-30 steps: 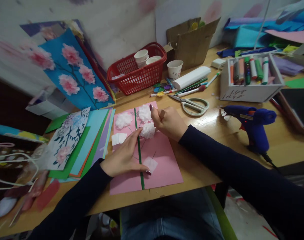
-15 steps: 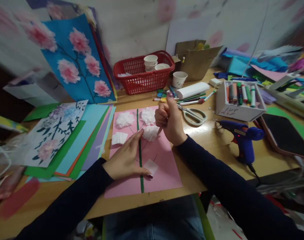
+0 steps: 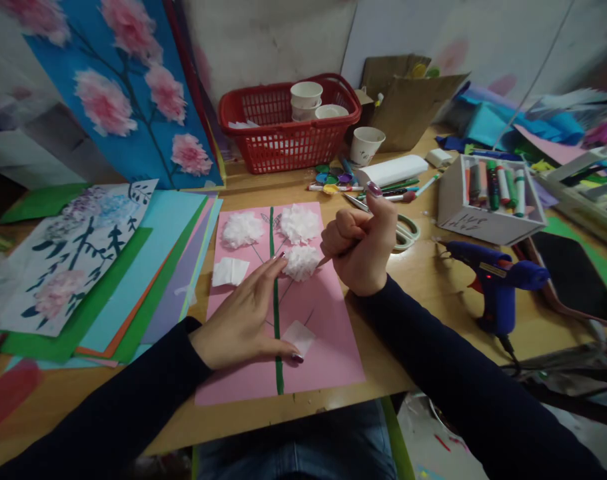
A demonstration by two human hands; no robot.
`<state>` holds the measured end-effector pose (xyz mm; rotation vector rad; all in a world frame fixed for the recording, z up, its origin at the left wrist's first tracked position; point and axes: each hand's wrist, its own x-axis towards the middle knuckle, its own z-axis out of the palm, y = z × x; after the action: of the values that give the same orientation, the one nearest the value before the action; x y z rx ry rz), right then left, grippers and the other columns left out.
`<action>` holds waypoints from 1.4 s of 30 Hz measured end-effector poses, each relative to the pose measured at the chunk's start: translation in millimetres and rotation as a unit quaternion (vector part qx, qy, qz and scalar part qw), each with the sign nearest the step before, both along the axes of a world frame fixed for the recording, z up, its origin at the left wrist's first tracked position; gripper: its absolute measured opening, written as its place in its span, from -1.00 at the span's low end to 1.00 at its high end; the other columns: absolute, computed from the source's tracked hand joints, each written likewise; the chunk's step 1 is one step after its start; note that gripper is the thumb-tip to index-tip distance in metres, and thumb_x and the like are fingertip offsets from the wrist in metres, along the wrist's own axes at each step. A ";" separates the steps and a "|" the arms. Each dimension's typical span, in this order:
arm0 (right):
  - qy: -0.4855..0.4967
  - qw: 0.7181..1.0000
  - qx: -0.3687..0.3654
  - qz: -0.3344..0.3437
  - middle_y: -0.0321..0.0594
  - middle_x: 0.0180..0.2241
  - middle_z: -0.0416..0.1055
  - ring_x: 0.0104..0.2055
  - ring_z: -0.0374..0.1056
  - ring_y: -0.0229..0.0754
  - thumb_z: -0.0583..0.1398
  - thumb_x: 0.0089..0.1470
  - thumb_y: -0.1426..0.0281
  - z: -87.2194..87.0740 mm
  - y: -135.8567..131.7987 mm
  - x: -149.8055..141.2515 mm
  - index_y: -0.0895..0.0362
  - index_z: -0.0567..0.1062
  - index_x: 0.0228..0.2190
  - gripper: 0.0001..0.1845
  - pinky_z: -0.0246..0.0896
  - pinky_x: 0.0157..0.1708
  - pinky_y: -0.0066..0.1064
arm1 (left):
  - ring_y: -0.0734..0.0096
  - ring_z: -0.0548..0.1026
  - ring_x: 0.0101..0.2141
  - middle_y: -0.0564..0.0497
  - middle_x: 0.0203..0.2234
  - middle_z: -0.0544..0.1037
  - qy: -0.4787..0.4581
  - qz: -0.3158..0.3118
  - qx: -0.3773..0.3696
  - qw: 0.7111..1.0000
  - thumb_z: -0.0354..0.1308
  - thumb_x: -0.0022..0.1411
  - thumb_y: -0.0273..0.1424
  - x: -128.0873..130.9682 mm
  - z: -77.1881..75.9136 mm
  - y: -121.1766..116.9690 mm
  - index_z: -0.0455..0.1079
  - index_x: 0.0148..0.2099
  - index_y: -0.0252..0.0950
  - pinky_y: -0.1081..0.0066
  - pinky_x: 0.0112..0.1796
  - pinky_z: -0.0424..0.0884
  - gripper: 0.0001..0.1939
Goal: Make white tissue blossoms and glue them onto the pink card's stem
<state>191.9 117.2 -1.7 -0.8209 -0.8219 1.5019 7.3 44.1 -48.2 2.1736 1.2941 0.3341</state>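
A pink sheet [image 3: 328,333] with a green painted stem [image 3: 276,313] and thin drawn lines lies on the table. Three fluffy white paper flowers [image 3: 299,223] sit on its upper half. My left hand [image 3: 248,313] rests spread on the sheet, fingertips touching the edge of the lowest flower [image 3: 303,263]. Its thumb is beside a white tissue square [image 3: 300,338]; another folded square [image 3: 230,272] lies at the left. My right hand [image 3: 363,247] is closed, thumb raised, around a thin pointed stick [image 3: 324,262] whose tip meets that flower's right edge. Most of the stick is hidden.
Scissors [image 3: 407,233], a blue glue gun [image 3: 498,277], a phone [image 3: 578,273] and a box of markers [image 3: 483,213] are on the right. A red basket [image 3: 288,150] with cups stands behind. Coloured paper sheets [image 3: 153,267] and a blue flower picture [image 3: 153,153] are on the left.
The head view has shifted and come slightly closer. My right fist has tilted and sits a little farther right; my left hand stays spread on the sheet.
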 end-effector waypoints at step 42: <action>-0.396 0.881 0.258 -0.033 -0.35 -0.77 0.24 -0.63 0.27 -0.31 -0.05 0.25 -0.04 -35.9 1.8 37.7 0.12 0.41 -0.70 -0.31 0.11 -0.54 -0.47 | -0.23 -0.05 0.34 -0.40 0.36 -0.10 0.031 0.004 -0.010 0.999 0.44 -0.13 -0.07 2.1 4.6 -0.5 -0.41 0.39 -0.17 -0.23 0.22 0.08 0.30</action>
<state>229.6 118.9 -37.6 -1.0360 -1.6909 0.7723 9.3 43.6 -43.6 2.1773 1.3354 0.2571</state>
